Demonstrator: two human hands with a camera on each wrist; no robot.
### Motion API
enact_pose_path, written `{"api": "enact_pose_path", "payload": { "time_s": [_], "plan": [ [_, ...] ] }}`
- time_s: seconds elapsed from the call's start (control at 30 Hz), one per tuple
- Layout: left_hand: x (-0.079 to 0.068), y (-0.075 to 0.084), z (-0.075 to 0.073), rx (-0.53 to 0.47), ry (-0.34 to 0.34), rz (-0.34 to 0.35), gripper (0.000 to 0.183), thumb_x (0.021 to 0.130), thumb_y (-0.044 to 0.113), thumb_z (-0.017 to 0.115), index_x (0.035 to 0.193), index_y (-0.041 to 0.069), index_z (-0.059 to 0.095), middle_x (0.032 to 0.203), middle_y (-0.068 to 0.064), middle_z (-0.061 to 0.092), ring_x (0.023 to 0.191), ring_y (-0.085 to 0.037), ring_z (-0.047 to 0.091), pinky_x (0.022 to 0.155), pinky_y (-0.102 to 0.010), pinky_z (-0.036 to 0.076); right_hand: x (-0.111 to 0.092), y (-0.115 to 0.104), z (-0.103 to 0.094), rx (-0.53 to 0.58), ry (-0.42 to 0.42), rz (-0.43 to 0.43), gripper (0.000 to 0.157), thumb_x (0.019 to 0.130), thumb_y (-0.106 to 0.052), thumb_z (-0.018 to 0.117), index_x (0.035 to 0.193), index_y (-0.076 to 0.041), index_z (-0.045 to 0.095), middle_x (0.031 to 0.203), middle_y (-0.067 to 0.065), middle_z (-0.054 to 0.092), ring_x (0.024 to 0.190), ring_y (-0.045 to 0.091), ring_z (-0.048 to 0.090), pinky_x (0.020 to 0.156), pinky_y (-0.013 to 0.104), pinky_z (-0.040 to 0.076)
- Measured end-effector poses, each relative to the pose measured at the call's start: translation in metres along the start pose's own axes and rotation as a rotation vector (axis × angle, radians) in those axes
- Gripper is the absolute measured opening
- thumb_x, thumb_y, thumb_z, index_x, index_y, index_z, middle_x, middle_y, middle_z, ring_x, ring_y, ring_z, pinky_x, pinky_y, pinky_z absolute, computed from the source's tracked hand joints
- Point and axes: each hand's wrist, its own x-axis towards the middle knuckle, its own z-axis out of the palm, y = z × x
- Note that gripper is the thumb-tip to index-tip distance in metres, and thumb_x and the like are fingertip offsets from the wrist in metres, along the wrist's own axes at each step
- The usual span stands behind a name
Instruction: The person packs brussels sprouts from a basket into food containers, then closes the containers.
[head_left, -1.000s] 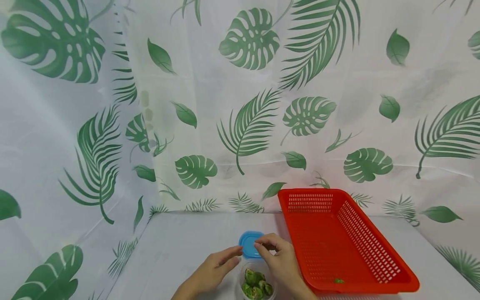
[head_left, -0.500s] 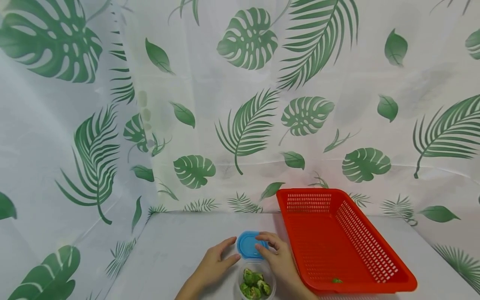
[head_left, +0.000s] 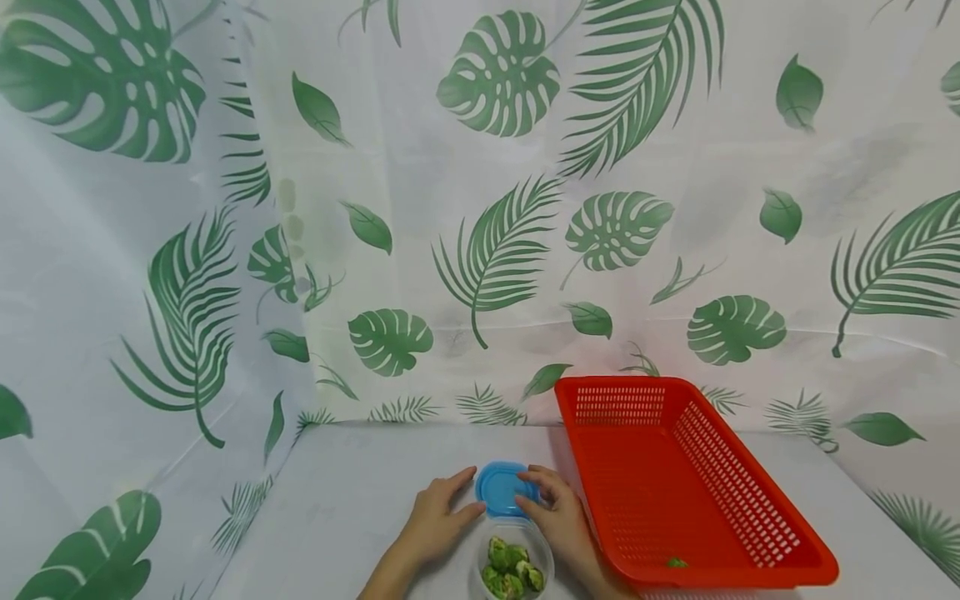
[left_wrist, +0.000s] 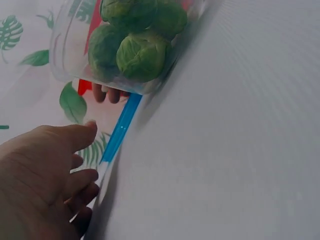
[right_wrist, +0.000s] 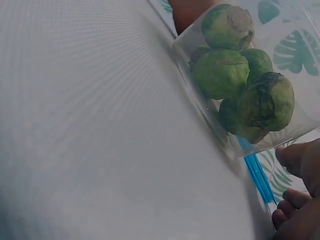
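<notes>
A blue plastic lid (head_left: 498,487) lies flat on the table, just beyond a clear plastic tub (head_left: 543,546). Several Brussels sprouts (head_left: 507,575) fill the lower part of the tub, their green leaves showing through its wall in both wrist views. My left hand (head_left: 435,518) is at the lid's left side, thumb and fingers spread apart with nothing between them. On the other side, my right hand (head_left: 561,515) has its thumb and fingers parted, fingertips overlapping the lid's right edge in the head view. The lid looks like a thin blue strip (left_wrist: 121,127) in the left wrist view.
A large red plastic basket (head_left: 787,500) with slotted walls stands to the right, close beside my right forearm. One small green piece (head_left: 677,562) lies at its near end. A leaf-patterned sheet (head_left: 405,275) hangs behind and left of the white table (head_left: 330,500).
My left hand's thumb and fingers have spread wider beside the lid. My right hand's thumb and fingers have also parted at the lid's right edge. The tub stays in place.
</notes>
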Motion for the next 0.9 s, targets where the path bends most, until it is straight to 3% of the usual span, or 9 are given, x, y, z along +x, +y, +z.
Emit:
{"api": "enact_pose_path", "payload": {
  "time_s": [0.2, 0.43, 0.63, 0.77, 0.9],
  "plan": [
    [0.006, 0.003, 0.006, 0.111, 0.035, 0.033, 0.059, 0.099, 0.045, 0.069, 0.147, 0.014, 0.06, 0.133, -0.007, 0.07, 0.116, -0.028, 0.056, 0.089, -0.046, 0.038, 0.003, 0.001, 0.001, -0.184, -0.024, -0.031, 0.041, 0.086, -0.008, 0.085, 0.125, -0.006, 0.073, 0.143, 0.027, 0.058, 0.135, 0.049, 0.052, 0.11, 0.068, 0.041],
    [0.004, 0.006, 0.01, 0.185, 0.073, 0.107, 0.05, 0.099, 0.04, 0.068, 0.139, 0.01, 0.067, 0.144, -0.008, 0.066, 0.121, -0.033, 0.055, 0.091, -0.055, 0.036, 0.005, -0.003, -0.003, -0.303, -0.041, 0.0, 0.047, 0.083, -0.012, 0.088, 0.125, 0.002, 0.072, 0.143, 0.03, 0.058, 0.134, 0.051, 0.052, 0.109, 0.068, 0.042],
    [0.004, 0.006, 0.01, 0.179, 0.075, 0.096, 0.045, 0.098, 0.037, 0.07, 0.137, 0.013, 0.069, 0.144, -0.004, 0.066, 0.125, -0.033, 0.056, 0.094, -0.061, 0.034, 0.005, -0.004, -0.004, -0.266, -0.053, 0.005, 0.05, 0.083, -0.011, 0.088, 0.126, 0.008, 0.07, 0.145, 0.027, 0.059, 0.136, 0.048, 0.053, 0.108, 0.062, 0.046],
    [0.005, 0.006, 0.008, 0.137, 0.047, 0.062, 0.045, 0.098, 0.035, 0.071, 0.138, 0.015, 0.068, 0.149, -0.002, 0.062, 0.132, -0.031, 0.055, 0.098, -0.061, 0.034, 0.005, 0.0, -0.004, -0.215, -0.04, -0.021, 0.049, 0.081, -0.008, 0.089, 0.124, 0.009, 0.071, 0.145, 0.024, 0.06, 0.126, 0.041, 0.062, 0.098, 0.044, 0.057],
    [0.006, 0.004, 0.009, 0.103, 0.054, 0.077, 0.044, 0.099, 0.032, 0.07, 0.139, 0.014, 0.067, 0.151, -0.003, 0.06, 0.134, -0.031, 0.059, 0.107, -0.06, 0.04, 0.006, 0.005, -0.003, -0.175, -0.029, -0.011, 0.047, 0.081, -0.003, 0.087, 0.125, 0.007, 0.072, 0.146, 0.022, 0.06, 0.11, 0.028, 0.065, 0.083, 0.023, 0.054]
  ]
}}
